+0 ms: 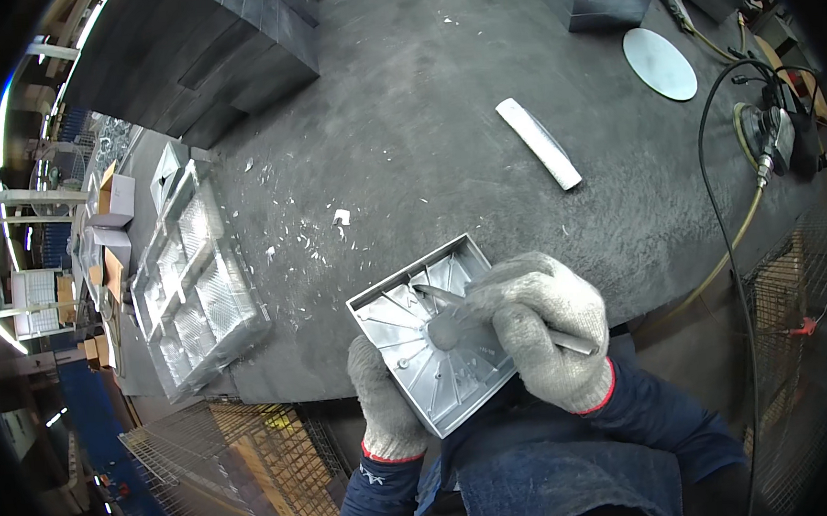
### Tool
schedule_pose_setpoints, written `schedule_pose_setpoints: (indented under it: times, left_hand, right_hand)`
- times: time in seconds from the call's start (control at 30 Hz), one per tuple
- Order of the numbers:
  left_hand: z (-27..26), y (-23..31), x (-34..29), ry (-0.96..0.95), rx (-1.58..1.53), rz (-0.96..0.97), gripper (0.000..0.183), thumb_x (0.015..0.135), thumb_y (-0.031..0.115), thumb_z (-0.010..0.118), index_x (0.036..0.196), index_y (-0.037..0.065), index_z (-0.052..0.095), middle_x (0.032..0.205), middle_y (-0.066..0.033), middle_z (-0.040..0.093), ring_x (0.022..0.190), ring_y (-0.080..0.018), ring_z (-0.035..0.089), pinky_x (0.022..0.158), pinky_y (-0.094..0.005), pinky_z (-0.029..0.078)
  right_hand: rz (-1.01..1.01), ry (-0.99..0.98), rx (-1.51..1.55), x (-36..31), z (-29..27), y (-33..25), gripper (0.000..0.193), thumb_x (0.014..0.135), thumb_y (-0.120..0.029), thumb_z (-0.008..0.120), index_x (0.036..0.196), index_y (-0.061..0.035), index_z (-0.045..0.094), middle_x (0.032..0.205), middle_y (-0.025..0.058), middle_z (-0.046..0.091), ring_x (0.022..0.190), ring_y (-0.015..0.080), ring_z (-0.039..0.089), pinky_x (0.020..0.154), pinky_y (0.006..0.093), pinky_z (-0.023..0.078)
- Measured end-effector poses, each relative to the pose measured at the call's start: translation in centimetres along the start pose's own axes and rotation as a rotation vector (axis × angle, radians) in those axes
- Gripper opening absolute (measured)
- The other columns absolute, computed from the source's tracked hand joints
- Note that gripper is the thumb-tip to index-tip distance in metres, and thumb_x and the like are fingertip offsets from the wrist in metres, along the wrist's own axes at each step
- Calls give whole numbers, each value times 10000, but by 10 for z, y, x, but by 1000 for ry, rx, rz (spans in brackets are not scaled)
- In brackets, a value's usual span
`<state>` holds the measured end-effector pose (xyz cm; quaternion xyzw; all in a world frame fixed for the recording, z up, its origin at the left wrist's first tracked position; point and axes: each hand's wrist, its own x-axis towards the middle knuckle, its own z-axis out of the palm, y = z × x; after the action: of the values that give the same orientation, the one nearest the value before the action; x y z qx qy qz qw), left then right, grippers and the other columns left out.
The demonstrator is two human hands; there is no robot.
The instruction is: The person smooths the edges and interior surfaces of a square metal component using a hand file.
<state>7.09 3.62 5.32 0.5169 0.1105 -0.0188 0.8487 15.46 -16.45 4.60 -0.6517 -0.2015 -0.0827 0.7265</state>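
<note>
A shallow square casting of silvery metal point(412, 373), with ribs fanning out from a round boss, is tilted at the bench's near edge. Gloved in grey knit, my left hand point(385, 404) wraps around its left side; the fingertips underneath are hidden. My right hand point(548, 330), in a matching glove, closes around a slim grey metal hand tool point(573, 343). Its narrow, slightly curved tip reaches over the casting's ribs near the far wall. Whether it is a file or a scraper I cannot make out.
White flakes point(342, 218) are scattered over the dark bench point(406, 143). A whitish curved strip point(540, 144) and a pale disc point(659, 64) lie right. A clear compartment tray point(200, 292) sits left. Dark blocks point(218, 61) stand behind; a sander point(765, 138) with hoses is far right.
</note>
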Motion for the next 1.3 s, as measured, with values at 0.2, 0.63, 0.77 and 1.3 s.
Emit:
schedule_pose_setpoints:
  times: [0.2, 0.63, 0.77, 1.3]
  left_hand:
    - [-15, 9, -2, 174, -613, -234, 450, 1222, 405, 611, 1445, 27, 711, 1392, -193, 798, 1296, -317, 785, 1123, -523, 664]
    - [-43, -11, -1, 261, 817, 67, 690, 968, 376, 948, 1522, 47, 698, 1486, -187, 709, 1415, -397, 652, 1214, -567, 524]
    - [-51, -6, 0, 118, 912, 38, 682, 1081, 320, 831, 1659, 51, 588, 1610, -161, 674, 1475, -329, 662, 1243, -482, 551]
    - [-57, -3, 4, -43, 186, -142, 615, 1307, 424, 377, 1750, 2, 437, 1695, -238, 588, 1503, -365, 679, 1228, -502, 641]
  right_hand:
    - [35, -76, 137, 19, -9, -23, 188, 1030, -36, 682, 1071, 26, 855, 1092, 195, 861, 1018, 310, 838, 927, 448, 670]
    - [-116, -280, 141, 40, 12, 4, 108, 1022, -74, 822, 1099, -2, 845, 1050, 166, 868, 986, 298, 861, 816, 415, 688]
    - [1, -322, -10, 39, 15, 0, 112, 1005, -152, 804, 1031, -62, 864, 1059, 96, 860, 1013, 283, 846, 915, 427, 687]
    - [-15, -257, 120, 39, 15, 2, 112, 1031, -70, 785, 1074, 18, 839, 1033, 142, 865, 961, 261, 845, 849, 412, 689]
